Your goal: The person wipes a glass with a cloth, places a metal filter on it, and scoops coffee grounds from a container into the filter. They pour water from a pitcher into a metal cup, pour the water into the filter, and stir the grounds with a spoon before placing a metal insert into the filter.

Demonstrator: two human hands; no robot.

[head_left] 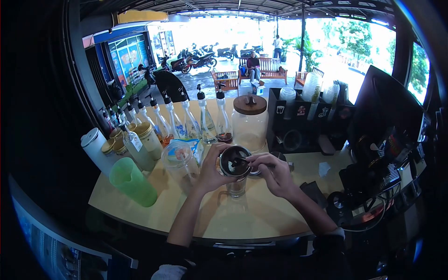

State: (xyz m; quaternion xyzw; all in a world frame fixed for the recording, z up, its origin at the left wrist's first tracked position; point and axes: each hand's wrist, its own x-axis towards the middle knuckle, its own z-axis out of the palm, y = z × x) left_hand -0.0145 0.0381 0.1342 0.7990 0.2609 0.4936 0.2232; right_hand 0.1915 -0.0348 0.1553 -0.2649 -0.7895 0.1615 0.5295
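Observation:
My left hand (213, 169) is wrapped round a dark round cup (229, 160), tilted so that its opening faces me. In my right hand (275, 175), a thin dark utensil (241, 160) is pinched, its tip inside the cup. Some pale matter shows in the cup, too small to make out. Directly beneath stands a clear glass (237, 188) on the counter. Left of my left hand is a clear plastic container (179, 163), and a green pitcher (133, 182) leans farther left.
Pump bottles (206, 119) line the counter (214, 224) behind my hands, beside a wooden-lidded jar (249, 123). Lidded canisters (148, 140) stand left. A black cup holder (303, 121) and dark equipment (364, 182) are right. Two people are outside, one seated.

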